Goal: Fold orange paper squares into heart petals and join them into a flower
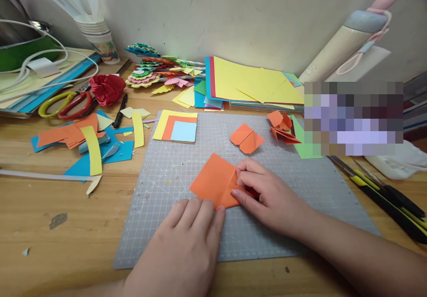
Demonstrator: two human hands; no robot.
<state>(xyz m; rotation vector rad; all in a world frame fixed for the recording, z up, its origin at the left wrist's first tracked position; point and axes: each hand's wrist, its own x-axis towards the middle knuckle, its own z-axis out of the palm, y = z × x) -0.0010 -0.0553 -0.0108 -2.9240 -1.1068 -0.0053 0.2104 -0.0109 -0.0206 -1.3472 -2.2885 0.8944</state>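
Left hand (187, 239) nearest: fingers loosely bent, not gripping, pressing the near edge of the orange paper (213, 177) on the gray cutting mat (167, 234). Right hand (267, 194): fingers pinch its right side. I'd hold left pressure steady, align edges, then crease. Wooden tabletop (66, 243): paper scraps (70, 132) left, black-and-yellow tool (383, 202) right. Pale wall (233, 17) behind.

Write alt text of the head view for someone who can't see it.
A person's left hand and right hand touch creased orange paper on a gray cutting mat. Farther back are stacked colored squares and an orange paper heart; paper scraps and scissors lie at left.
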